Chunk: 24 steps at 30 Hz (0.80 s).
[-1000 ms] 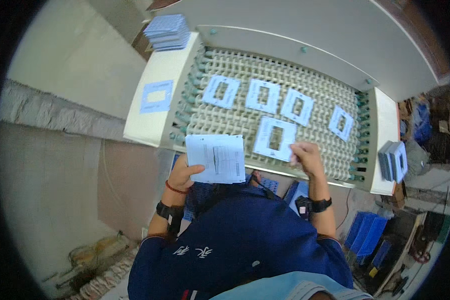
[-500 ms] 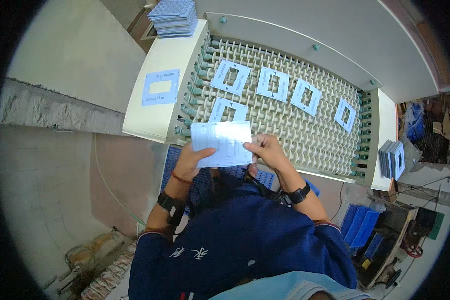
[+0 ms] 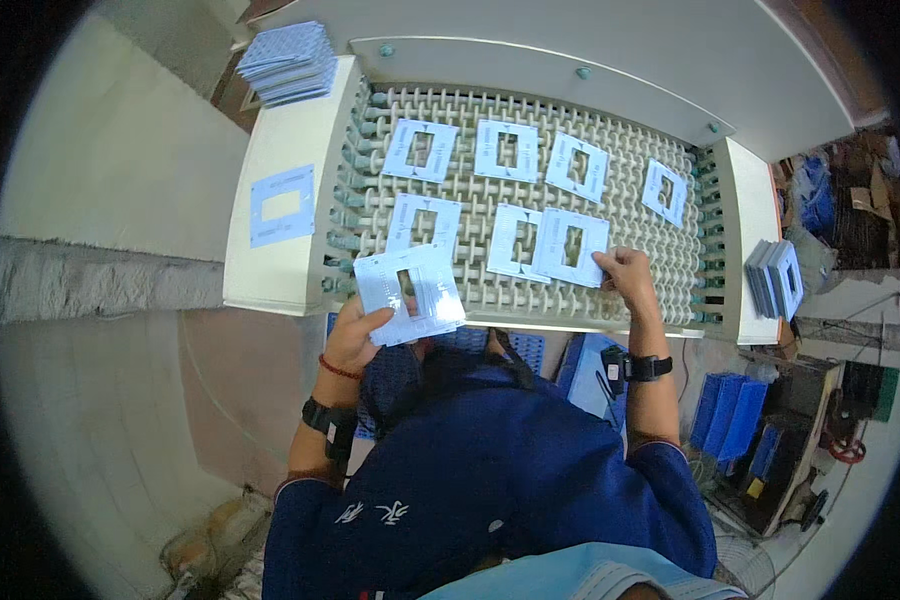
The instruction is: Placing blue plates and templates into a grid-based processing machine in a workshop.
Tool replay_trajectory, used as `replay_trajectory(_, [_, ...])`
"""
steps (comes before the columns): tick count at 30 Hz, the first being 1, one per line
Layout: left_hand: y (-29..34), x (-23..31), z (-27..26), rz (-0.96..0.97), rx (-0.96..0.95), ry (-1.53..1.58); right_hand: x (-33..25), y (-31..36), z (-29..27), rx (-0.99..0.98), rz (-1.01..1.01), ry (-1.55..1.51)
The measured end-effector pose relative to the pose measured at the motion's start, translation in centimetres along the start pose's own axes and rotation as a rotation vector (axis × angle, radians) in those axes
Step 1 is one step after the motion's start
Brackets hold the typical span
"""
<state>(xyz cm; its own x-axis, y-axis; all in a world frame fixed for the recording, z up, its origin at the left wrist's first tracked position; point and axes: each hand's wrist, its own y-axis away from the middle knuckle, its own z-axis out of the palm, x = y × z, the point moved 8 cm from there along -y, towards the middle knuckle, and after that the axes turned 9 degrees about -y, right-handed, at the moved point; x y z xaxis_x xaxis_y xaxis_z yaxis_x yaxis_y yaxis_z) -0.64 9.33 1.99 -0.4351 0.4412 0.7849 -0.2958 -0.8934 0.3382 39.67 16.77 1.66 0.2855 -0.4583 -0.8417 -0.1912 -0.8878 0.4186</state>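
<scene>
My left hand (image 3: 350,335) grips a few thin light-blue panels (image 3: 435,290), slightly fanned, each with a rectangular cut-out, at the near left edge of a roller conveyor (image 3: 510,300). Farther right, my right hand (image 3: 628,278) pinches the lower right corner of a single panel (image 3: 595,235) just over or on the rollers; whether it rests on them I cannot tell. That panel overlaps the right side of another panel (image 3: 503,240) lying on the conveyor. More matching panels (image 3: 413,140) lie spread in a far row, and one (image 3: 404,215) sits partly behind the held ones.
A stack of light-blue slatted pieces (image 3: 288,65) stands on the conveyor's left side ledge, with one panel (image 3: 260,225) lying nearer. Several panels lean together (image 3: 770,278) on the right ledge. Blue racks (image 3: 725,415) stand lower right. A grey cover (image 3: 530,55) bounds the far side.
My right hand has left the held panels and moved right over the rollers with one panel. Another panel now lies beside it on the conveyor. My left hand keeps the others, now tilted.
</scene>
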Motion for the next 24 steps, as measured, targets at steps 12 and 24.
replay_trajectory(12, [-1.3, -0.2, 1.4, 0.014, 0.055, -0.107, 3.6, -1.2, -18.4, 0.406, -0.058, 0.264])
replay_trajectory(24, [-1.5, -0.5, 3.2, -0.060, 0.057, -0.201, -4.5, 8.4, 14.4, -0.604, -0.001, -0.264])
